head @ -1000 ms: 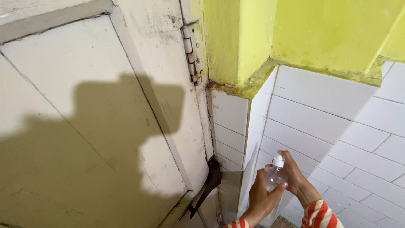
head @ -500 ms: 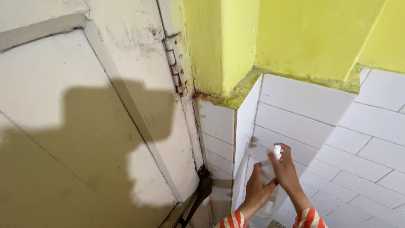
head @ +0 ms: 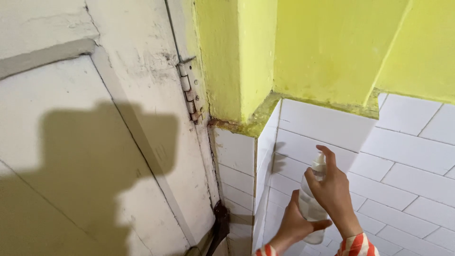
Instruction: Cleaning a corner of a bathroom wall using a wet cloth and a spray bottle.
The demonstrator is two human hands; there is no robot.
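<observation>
Both hands on a clear plastic spray bottle (head: 311, 205) in front of the white tiled wall (head: 403, 156), low in the frame near the tiled corner. Left hand (head: 295, 223) wrapped around the bottle's lower body from behind, thumb across its front. Right hand (head: 332, 192) clasped over the upper part, one finger raised over the white nozzle head (head: 319, 163). Bottle tilted slightly, held higher than a second ago, when the right hand cupped the cap from the far side. Striped orange-and-white sleeves (head: 355, 246) at the bottom edge. View shifted since then: worn white door (head: 95, 118) and rusty hinge (head: 189, 95) now further left, yellow painted wall (head: 322, 47) above the tiles filling more of the top.
</observation>
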